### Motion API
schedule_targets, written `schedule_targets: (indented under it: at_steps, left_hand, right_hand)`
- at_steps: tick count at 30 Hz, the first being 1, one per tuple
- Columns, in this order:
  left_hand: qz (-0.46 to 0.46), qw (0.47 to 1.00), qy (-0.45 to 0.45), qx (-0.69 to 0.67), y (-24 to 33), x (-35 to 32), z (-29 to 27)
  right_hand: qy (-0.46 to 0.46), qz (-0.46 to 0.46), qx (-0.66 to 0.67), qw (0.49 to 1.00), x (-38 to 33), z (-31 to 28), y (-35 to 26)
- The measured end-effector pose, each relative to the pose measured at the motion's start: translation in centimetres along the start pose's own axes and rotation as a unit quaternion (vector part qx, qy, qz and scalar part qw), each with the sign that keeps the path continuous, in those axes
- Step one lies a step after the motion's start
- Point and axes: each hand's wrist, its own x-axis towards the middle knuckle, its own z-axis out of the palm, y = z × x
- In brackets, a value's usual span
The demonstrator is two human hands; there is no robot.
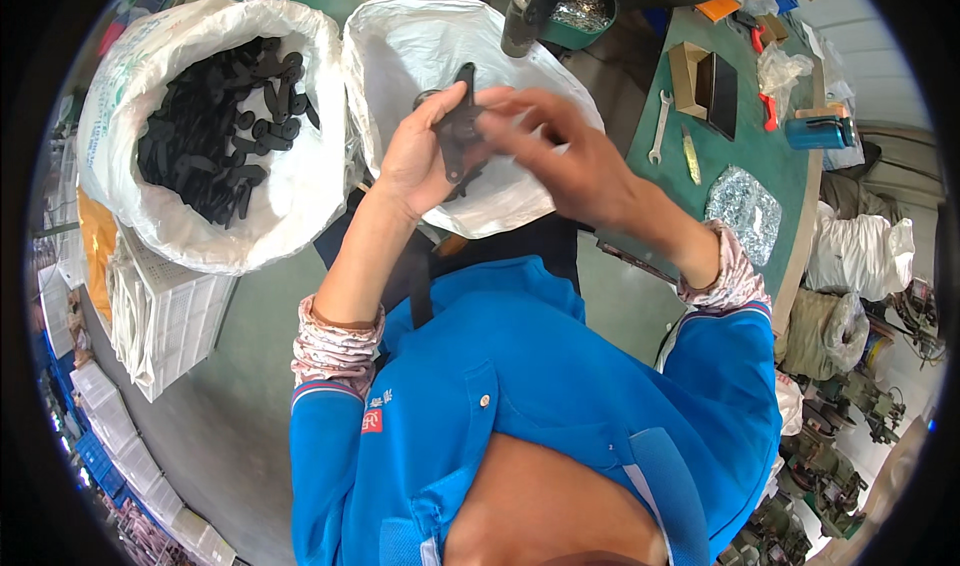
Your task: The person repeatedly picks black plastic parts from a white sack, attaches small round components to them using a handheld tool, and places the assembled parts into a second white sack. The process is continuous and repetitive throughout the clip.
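Note:
My left hand (408, 161) holds a black, lever-shaped part (458, 134) over the mouth of a white woven sack (400, 46). One narrow end of the part points up past the fingers. Close to its right side is my right hand (570, 156), its fingers smeared by motion, so I cannot tell whether they grip anything. Another white sack (310, 116) stands to the left, rolled open, with many loose black parts (200, 136) heaped inside. Some of those parts lie apart on its white lining.
On the green bench (655, 181) at right lie a wrench (660, 126), a yellow cutter knife (691, 154), a bag of small metal pieces (745, 213) and a blue bottle (820, 132). A green bin (580, 11) of metal bits sits behind. A white crate (185, 301) stands lower left.

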Motion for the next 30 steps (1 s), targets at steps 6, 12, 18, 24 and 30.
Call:
schedule_targets:
  at_steps: [6, 12, 18, 24, 30]
  left_hand:
    - [-0.024, 0.998, -0.003, -0.054, -1.2, -1.9, 4.2]
    - [-0.01, 0.995, -0.086, 0.044, -0.5, -1.2, -0.5]
    - [0.042, 0.993, 0.007, 0.106, -1.4, -1.7, 0.8]
    - [0.097, 0.988, -0.038, 0.112, -1.7, -1.8, 1.4]
    - [0.098, 0.977, -0.077, 0.175, -2.9, -1.2, 1.3]
  right_hand:
    - [0.106, -0.083, -0.074, 0.988, 1.8, -1.3, 1.4]
    - [0.23, 0.239, 0.224, 0.916, 5.0, -6.3, 3.6]
    - [0.128, 0.326, 0.371, 0.86, 11.1, -9.4, 5.8]
    - [0.064, 0.353, 0.352, 0.865, 7.7, -6.8, 9.2]
    - [-0.064, 0.339, 0.349, 0.872, -0.3, 0.4, 3.5]
